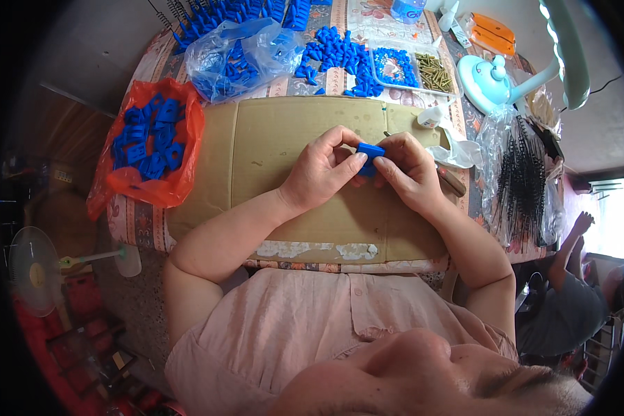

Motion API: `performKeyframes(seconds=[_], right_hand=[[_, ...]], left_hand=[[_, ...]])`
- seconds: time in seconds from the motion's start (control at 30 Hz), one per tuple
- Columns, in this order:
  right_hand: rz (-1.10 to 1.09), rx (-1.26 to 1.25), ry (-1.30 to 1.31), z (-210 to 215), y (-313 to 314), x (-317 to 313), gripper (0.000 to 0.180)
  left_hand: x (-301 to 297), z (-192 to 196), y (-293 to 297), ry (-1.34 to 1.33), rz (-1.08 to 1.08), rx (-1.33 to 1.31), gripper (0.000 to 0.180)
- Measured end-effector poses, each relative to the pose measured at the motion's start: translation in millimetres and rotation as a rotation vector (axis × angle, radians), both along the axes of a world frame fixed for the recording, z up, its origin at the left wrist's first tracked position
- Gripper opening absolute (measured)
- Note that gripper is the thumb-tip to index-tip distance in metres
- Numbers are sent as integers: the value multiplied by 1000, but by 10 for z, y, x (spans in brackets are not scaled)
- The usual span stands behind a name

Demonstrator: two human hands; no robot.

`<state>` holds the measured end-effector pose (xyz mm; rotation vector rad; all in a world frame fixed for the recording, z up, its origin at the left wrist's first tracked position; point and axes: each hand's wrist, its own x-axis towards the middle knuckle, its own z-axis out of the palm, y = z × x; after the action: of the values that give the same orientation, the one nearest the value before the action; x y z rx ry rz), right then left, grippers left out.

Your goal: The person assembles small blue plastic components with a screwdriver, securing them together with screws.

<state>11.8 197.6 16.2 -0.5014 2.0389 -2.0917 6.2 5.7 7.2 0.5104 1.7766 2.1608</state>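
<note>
Both hands pinch one small blue plastic part (371,150) above a sheet of brown cardboard (284,139). My left hand (329,166) grips its left side between thumb and fingers. On the other side, my right hand (410,170) has its thumb and fingertips on the part. The fingers cover much of its lower side, so its full shape is hidden. A tool with a brown handle (452,182) lies by the right wrist, partly covered by the hand; a thin dark tip shows above the right fingers.
Left of the cardboard stands a red bag (194,152) of blue plastic parts. Behind it are a transparent bag (256,52), loose blue pieces (336,55) and a divided tray (395,45) with brass-coloured screws. A small white bottle (430,116), lamp (489,80) and black coiled strips (521,180) stand right. Another person (568,312) is at far right.
</note>
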Motion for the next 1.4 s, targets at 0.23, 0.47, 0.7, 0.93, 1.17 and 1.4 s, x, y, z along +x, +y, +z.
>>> performKeyframes(seconds=[0.23,0.47,0.7,0.93,1.17,1.4], right_hand=[[23,13,-10,30,28,-16,12],[47,7,-30,19,8,-18,12],[22,-27,-108,34,1,-17,12],[51,24,-61,-5,24,-30,10],[52,18,-53,18,9,-28,10],[34,32,-50,33,18,-12,10]], left_hand=[[14,48,21,-18,-2,-52,15],[13,38,4,-18,-25,-67,12],[17,27,7,-11,-14,-34,10],[22,35,20,0,9,-96,8],[30,64,33,12,17,-93,7],[23,32,29,6,0,-81,8]])
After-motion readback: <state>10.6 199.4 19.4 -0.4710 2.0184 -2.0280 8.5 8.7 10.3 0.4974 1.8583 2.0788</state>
